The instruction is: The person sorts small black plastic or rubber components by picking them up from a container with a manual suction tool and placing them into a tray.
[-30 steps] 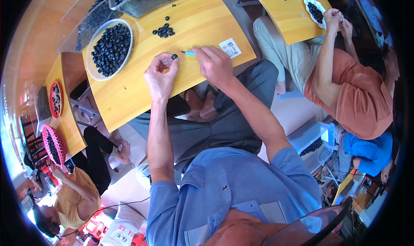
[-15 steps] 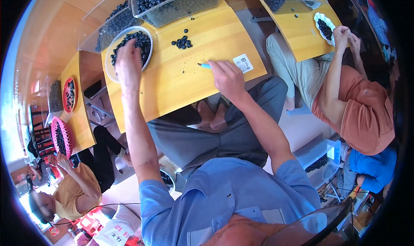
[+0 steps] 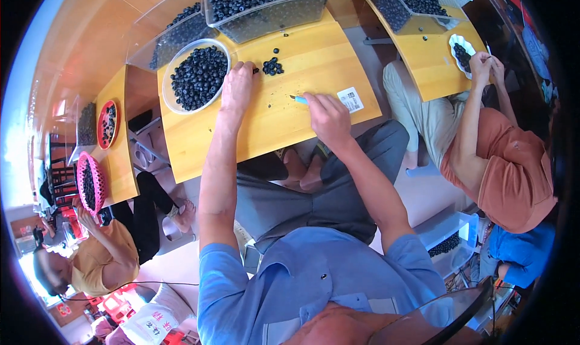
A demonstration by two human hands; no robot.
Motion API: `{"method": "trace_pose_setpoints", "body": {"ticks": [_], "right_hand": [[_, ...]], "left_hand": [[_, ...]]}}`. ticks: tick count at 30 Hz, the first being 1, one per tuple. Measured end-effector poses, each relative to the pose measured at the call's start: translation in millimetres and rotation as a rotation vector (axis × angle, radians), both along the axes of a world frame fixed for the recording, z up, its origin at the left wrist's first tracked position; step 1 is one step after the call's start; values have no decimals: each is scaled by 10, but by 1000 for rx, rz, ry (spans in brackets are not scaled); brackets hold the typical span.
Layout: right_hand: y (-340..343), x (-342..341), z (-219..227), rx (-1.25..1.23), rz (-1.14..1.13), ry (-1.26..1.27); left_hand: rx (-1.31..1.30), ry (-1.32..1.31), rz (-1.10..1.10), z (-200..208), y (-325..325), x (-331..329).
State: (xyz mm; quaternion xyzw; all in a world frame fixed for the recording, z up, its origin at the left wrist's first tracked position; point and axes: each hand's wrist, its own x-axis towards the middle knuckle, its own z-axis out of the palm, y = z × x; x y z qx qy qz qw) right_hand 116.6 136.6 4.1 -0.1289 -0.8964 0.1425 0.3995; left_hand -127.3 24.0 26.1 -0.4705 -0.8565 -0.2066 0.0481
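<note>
I sit at a yellow wooden table. My left hand is stretched forward, fingers on a dark berry beside a small pile of dark berries. My right hand rests on the table, shut on a small blue-handled tool that points left. A white bowl full of dark berries sits left of my left hand. A clear tub heaped with berries stands at the table's far edge.
A white label card lies right of my right hand. A second clear tub stands behind the bowl. To the right, a person in an orange top works at another table. On the left, a person holds a pink basket.
My left hand went from the table's middle out to the white bowl, then came back to the small berry pile. My right hand kept hold of the blue tool.
</note>
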Motion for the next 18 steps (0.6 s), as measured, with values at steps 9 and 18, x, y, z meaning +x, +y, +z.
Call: {"method": "trace_pose_setpoints", "body": {"ticks": [9, 18], "right_hand": [[-7, 3, 20, -27, 12, -8], [-12, 15, 33, -53, 11, -53]], "left_hand": [[513, -731, 230, 11, -258, 472], [628, -1022, 195, -138, -291, 944]]}}
